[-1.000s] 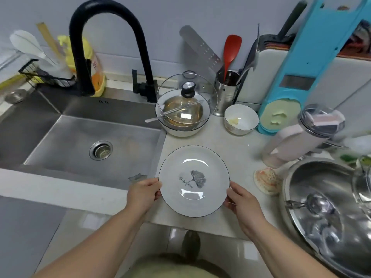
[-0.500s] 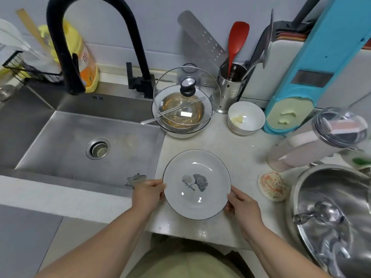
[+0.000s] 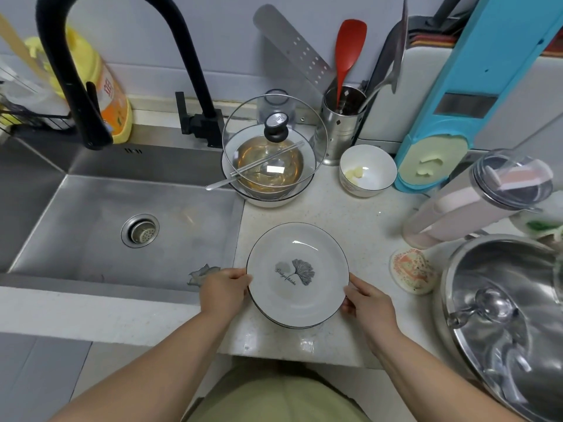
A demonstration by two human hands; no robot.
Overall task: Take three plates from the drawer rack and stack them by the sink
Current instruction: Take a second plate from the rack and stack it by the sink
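Observation:
A white plate (image 3: 297, 274) with a thin dark rim and a grey leaf print lies over the pale counter (image 3: 359, 226), just right of the steel sink (image 3: 128, 214). A second rim shows under its near edge, so it tops a stack. My left hand (image 3: 224, 290) grips the plate's left edge, thumb on the rim. My right hand (image 3: 367, 301) grips the right edge. The drawer rack is out of view.
Behind the plate stands a bowl under a glass lid (image 3: 272, 147), with a small white bowl (image 3: 367, 170) and a utensil holder (image 3: 342, 123) to its right. A pink canister (image 3: 475, 202), a scrubbing pad (image 3: 412, 271) and a big steel pot lid (image 3: 505, 315) crowd the right. A black faucet (image 3: 76, 71) arches over the sink.
The plate held in both hands has come down and slightly forward onto the counter. My view has moved closer and shifted left.

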